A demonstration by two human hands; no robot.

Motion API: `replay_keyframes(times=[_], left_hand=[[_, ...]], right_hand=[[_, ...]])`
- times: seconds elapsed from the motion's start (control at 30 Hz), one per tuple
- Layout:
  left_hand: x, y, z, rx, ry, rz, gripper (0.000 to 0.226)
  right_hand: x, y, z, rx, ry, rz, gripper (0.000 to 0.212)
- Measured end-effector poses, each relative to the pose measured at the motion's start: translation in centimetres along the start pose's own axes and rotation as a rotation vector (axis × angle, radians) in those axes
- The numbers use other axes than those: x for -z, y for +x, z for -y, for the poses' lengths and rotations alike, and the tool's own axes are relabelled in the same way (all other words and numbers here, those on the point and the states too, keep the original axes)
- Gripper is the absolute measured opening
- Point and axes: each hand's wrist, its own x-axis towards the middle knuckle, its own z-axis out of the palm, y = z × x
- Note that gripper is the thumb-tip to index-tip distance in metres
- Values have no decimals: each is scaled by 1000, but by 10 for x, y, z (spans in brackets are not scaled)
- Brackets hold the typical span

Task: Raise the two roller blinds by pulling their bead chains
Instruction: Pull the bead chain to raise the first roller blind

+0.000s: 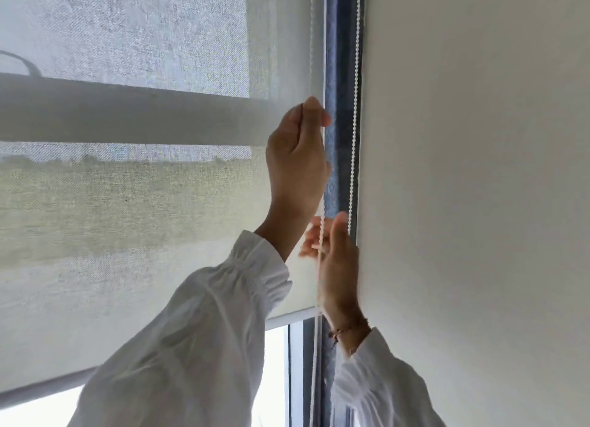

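A sheer grey roller blind (134, 228) covers most of the window, with its bottom bar (287, 319) low at the centre. Behind it a darker blue blind (340, 85) shows as a narrow strip by the wall. A white bead chain (321, 225) hangs at the sheer blind's right edge. My left hand (298, 161) is raised and pinches this chain near the top. My right hand (335, 260) sits lower, fingers curled around the same chain. A second bead chain (355, 113) hangs free against the wall edge.
A plain white wall (479, 187) fills the right side, close to my right hand. Below the sheer blind, bare window glass (274, 372) and a dark frame post (295, 372) show. A horizontal window bar (127, 113) is visible through the fabric.
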Motion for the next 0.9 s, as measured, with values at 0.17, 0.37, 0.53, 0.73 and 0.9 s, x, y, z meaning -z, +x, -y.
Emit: replay_keyframes(times=[0.17,0.37,0.53,0.73,0.9], left_hand=[[23,-31,20,-14,161,69,36],[53,-93,63,63,327,201,30],[65,-113,73,96,379,243,29],[68,-94,66,365,83,379,46],[59,-50,40,311,5,228,48]], right_hand=[[-4,33,42,-27,106,85,45],[-26,51,92,11,190,201,25],[-42,48,98,64,64,79,26],[-40,38,101,317,49,-13,29],[-33,20,85,459,-77,-91,23]])
